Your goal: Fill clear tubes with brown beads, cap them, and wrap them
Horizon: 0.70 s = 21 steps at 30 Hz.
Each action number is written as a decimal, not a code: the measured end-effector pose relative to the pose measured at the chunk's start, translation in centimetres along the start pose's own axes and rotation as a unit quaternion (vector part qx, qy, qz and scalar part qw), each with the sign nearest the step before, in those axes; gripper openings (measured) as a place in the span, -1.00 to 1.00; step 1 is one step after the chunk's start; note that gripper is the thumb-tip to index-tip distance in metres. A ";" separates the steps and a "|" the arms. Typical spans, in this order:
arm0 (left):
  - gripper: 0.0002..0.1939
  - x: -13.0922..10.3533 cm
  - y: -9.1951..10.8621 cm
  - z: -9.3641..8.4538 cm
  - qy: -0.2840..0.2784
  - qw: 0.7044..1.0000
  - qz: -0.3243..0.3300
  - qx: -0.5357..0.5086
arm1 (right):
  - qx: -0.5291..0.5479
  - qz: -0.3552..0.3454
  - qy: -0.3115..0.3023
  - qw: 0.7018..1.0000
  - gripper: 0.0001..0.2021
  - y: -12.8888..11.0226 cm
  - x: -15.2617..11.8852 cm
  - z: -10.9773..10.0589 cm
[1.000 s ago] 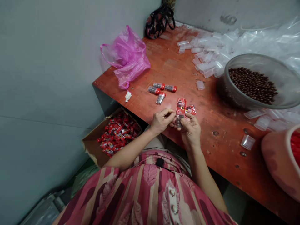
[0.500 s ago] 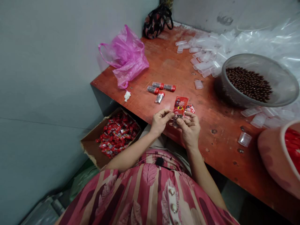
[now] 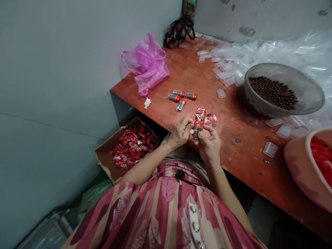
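Observation:
In front of my belly, over the table's near edge, my right hand (image 3: 210, 143) grips a small clear container (image 3: 196, 135) with dark round candies showing in it. A glossy red printed wrapper (image 3: 200, 118) stands up from the container's top. My left hand (image 3: 181, 133) is closed, thumb and fingers pinched at the wrapper's lower left edge; the exact contact is hard to see. Just behind, another red wrapper (image 3: 211, 118) lies on the table. Several filled tubes with red caps (image 3: 191, 96) rest a little farther back.
A grey bowl of dark candies (image 3: 272, 93) stands right, before a heap of clear tubes (image 3: 229, 74). A pink tub (image 3: 298, 167) holds red pieces. A carton (image 3: 103, 154) of red-wrapped packs sits lower left. A pink plastic bag (image 3: 150, 65) and a dark pouch (image 3: 178, 33) lie at the back.
The view has shifted slightly. The red wrapper has turned and looks narrower above the container. My left fingers have moved up along its left side; my right hand keeps its grip.

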<state>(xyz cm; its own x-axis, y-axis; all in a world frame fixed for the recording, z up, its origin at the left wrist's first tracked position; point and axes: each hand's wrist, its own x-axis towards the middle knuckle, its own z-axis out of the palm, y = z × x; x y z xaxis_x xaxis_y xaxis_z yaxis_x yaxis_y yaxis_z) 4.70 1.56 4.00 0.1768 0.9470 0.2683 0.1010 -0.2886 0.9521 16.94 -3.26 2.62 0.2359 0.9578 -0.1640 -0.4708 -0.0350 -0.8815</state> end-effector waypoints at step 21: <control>-0.56 -3.7 0.4 -0.2 0.017 0.925 -0.161 -0.344 | -0.115 -0.077 -0.006 0.990 -0.62 -0.9 -2.5 1.2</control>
<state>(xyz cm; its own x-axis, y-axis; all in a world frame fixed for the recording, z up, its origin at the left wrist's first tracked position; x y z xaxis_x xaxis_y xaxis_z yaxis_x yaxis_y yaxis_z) 3.84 -2.02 3.39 0.2143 0.9754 -0.0526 -0.5050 0.1567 0.8488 15.77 -5.33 4.35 0.2796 0.9600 -0.0169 -0.2240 0.0481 -0.9734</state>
